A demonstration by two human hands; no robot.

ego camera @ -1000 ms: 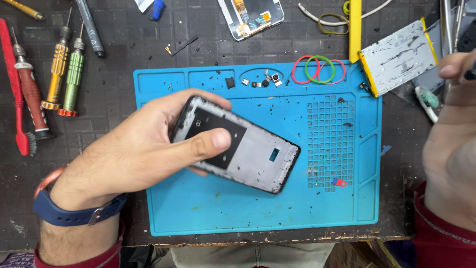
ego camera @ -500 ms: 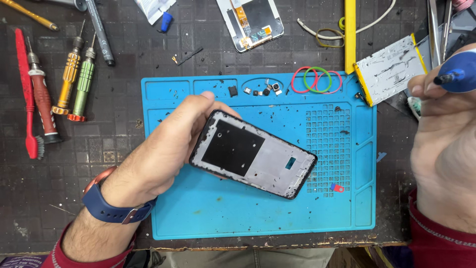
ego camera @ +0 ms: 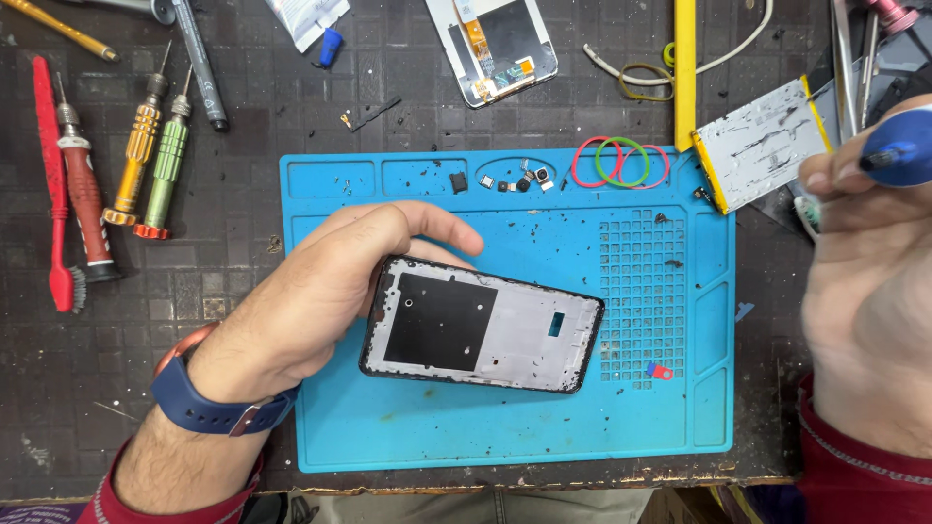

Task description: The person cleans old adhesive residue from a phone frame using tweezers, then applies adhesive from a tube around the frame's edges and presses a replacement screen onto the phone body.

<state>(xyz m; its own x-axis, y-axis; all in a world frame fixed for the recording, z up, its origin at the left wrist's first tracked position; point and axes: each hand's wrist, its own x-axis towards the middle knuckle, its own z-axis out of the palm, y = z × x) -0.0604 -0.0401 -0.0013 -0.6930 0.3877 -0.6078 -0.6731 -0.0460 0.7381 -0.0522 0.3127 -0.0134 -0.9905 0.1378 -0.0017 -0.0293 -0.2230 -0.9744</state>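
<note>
So the phone frame is sitting in the middle of the picture, lying flat on the blue mat, tilted a bit so its right end points toward the lower right. It's a black-rimmed shell with a dark rectangle on the left half and grey metal on the right. My left hand is clamped on its left end, fingers curled over the top edge and thumb tucked in below. There's a blue watch on that wrist.

My right hand is way over at the right edge of the frame, off the mat, closed on a blue-handled tool up near the upper right. It's blurry, so I can't tell more about the tool than that.

Along the top strip of the mat there are some small loose parts and a few rubber bands, red and green. Just past the mat's upper right corner lies a silver battery with yellow edging, next to a yellow strip. Top centre of the worktop there's a phone screen lying face down. Over on the left: a red brush, a red screwdriver, a gold one and a green one, all lined up roughly upright in the frame.
</note>
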